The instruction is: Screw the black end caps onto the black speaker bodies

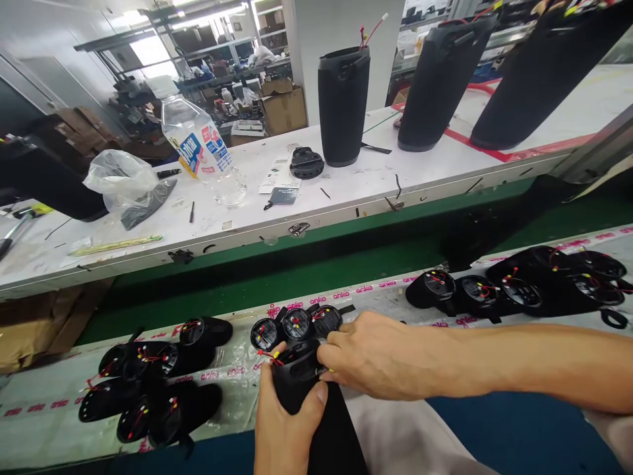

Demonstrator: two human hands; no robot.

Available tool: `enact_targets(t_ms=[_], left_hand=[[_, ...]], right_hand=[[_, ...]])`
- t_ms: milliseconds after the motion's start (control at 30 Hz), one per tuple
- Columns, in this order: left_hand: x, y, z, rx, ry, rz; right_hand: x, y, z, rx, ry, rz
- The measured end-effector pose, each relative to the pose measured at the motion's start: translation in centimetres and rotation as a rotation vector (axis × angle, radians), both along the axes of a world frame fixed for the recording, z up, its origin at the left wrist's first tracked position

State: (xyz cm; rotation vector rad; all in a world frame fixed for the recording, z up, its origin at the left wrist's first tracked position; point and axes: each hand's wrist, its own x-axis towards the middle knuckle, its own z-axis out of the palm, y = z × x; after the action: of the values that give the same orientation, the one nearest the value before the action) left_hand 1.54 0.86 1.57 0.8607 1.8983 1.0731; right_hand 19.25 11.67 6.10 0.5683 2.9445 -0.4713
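Note:
A black fabric-covered cylinder (329, 429) stands tilted at the bottom centre, its open rim facing up with red and yellow wires at the left side. My left hand (291, 415) wraps round its upper part, thumb across the front. At the right side of the rim my right hand (361, 356) is closed, fingers pinched at the edge; what they grip is too small to make out, though a bit of yellow shows beneath them. Just behind the rim lie several black cylinders (297, 324) with wired round ends.
More black cylinders lie at left (192, 409) and right (479, 289) on the taped lower surface (237, 389). On the white bench (346, 188) stand a plastic bottle (202, 145), upright cylinders (343, 109), a plastic bag (121, 178) and a round black part (306, 163).

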Motion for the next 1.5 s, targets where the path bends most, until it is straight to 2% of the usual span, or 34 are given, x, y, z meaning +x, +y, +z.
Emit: enact_targets(t_ms=[500,667,900,1200,1367,1433,1500], left_hand=[[-0.4,-0.6,-0.6,-0.062,0.018,0.008],[-0.4,-0.8,-0.6,-0.076,0.055,0.029],[0.2,-0.7,-0.3,-0.076,0.095,0.003],[-0.1,-1.1,-2.5,-0.118,0.168,0.036],[-0.3,-1.2,-2.8,-0.162,0.204,0.04],[-0.6,-1.1,-2.9,-0.148,0.184,0.025],[-1.1,-1.0,-3.2,-0.097,0.063,0.008]], right_hand=[[0.4,-0.2,-1.3,0.03,0.069,0.019],[0.6,-0.7,-1.2,0.06,0.093,0.007],[0.4,-0.6,-0.9,0.101,0.006,0.057],[-0.1,-0.4,-0.5,0.083,-0.031,0.059],[-0.2,0.0,-0.9,0.071,-0.029,0.093],[-0.2,0.2,-1.1,0.079,-0.006,0.106],[-0.2,0.4,-1.1,0.067,0.002,0.1]])
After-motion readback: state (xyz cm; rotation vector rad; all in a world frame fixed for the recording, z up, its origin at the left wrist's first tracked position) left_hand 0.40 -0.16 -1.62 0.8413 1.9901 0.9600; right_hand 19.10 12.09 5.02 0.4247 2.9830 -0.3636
